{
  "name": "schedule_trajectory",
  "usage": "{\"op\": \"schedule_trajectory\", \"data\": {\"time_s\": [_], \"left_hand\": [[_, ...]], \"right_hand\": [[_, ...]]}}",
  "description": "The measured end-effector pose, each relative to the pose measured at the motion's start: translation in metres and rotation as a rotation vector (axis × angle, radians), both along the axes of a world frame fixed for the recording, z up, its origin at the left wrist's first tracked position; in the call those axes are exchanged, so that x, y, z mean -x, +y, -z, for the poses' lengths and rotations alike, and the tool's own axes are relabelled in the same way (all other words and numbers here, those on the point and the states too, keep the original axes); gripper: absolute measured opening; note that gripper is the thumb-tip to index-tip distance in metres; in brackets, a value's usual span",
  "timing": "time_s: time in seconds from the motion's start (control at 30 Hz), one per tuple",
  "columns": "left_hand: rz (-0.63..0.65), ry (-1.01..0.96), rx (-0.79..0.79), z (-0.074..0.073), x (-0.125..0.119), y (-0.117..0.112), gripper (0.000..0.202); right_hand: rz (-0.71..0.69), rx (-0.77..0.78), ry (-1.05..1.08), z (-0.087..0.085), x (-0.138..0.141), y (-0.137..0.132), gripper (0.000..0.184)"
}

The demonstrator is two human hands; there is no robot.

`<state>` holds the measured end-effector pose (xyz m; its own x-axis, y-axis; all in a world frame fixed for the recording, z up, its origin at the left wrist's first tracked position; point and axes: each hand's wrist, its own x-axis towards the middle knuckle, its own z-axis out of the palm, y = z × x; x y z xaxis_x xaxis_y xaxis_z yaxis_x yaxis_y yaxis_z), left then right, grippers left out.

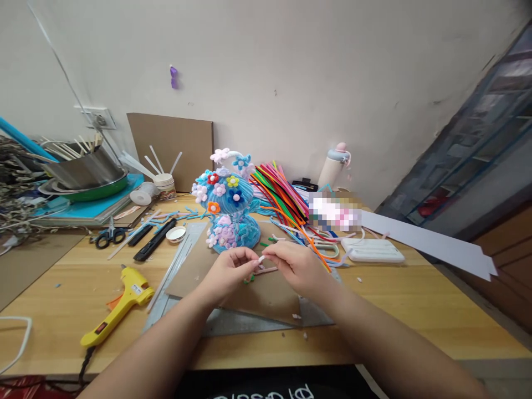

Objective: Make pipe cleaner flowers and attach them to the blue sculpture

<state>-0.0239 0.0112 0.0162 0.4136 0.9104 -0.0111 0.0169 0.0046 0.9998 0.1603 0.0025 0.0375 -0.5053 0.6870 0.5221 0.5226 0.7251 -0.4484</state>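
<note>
Over the brown cardboard sheet (266, 302), my left hand (233, 271) and my right hand (297, 266) meet fingertip to fingertip. Both are closed in a pinch on a short, pale pipe cleaner (261, 259), mostly covered by the fingers. A pink length (266, 270) and a bit of green (249, 279) show just below them. Right behind the hands stands a blue fuzzy mushroom-shaped craft (222, 194), covered with small coloured flowers. Farther back lies a bundle of many-coloured pipe cleaners (282, 191), with several orange and blue ones trailing toward my right hand.
At left lie a yellow glue gun (120, 305), black-handled scissors (110, 235) and a black utility knife (155, 239). A pale bottle (332, 163) stands by the wall. A white rectangular case (374, 250) and long white strip (428, 241) are at right.
</note>
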Motion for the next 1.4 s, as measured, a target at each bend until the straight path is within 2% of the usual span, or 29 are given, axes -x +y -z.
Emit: {"op": "schedule_trajectory", "data": {"time_s": [0.13, 0.27, 0.4, 0.5, 0.6, 0.67, 0.73, 0.87, 1.03, 1.17, 1.3, 1.4], "left_hand": [[0.034, -0.047, 0.051, -0.001, 0.000, 0.000, 0.027], [-0.101, -0.101, -0.013, 0.001, -0.001, -0.001, 0.025], [-0.235, 0.010, -0.175, 0.002, -0.002, -0.004, 0.020], [-0.276, 0.225, -0.417, 0.002, -0.002, -0.006, 0.014], [-0.208, 0.395, -0.652, 0.001, -0.001, -0.009, 0.012], [-0.136, 0.388, -0.717, -0.001, -0.002, -0.011, 0.012], [-0.119, 0.336, -0.716, -0.002, -0.002, -0.013, 0.012], [-0.257, 0.299, -0.674, -0.001, -0.001, -0.013, 0.009], [-0.351, 0.346, -0.660, 0.001, -0.001, -0.011, 0.010], [-0.279, 0.442, -0.695, 0.001, -0.002, -0.010, 0.010], [-0.102, 0.417, -0.833, 0.000, -0.003, -0.012, 0.013], [-0.133, 0.312, -0.848, 0.000, -0.002, -0.012, 0.011]], "right_hand": [[-0.005, -0.034, -0.009, 0.006, -0.002, 0.006, 0.018], [0.104, -0.134, -0.232, 0.009, 0.003, -0.001, 0.019], [0.127, -0.305, -0.407, 0.008, 0.011, -0.015, 0.015], [0.033, -0.371, -0.431, 0.005, 0.013, -0.022, 0.016], [0.000, -0.328, -0.303, 0.001, 0.008, -0.016, 0.018], [0.025, -0.252, -0.181, 0.001, 0.004, -0.008, 0.018], [0.044, -0.198, -0.142, 0.002, 0.001, -0.001, 0.017], [0.071, -0.252, -0.317, 0.003, 0.002, -0.001, 0.017], [-0.017, -0.316, -0.419, 0.002, 0.008, -0.013, 0.016], [-0.082, -0.315, -0.361, 0.000, 0.007, -0.014, 0.017], [-0.042, -0.120, -0.072, 0.001, 0.004, -0.006, 0.014], [-0.005, -0.033, -0.001, 0.004, 0.003, 0.000, 0.012]]}}
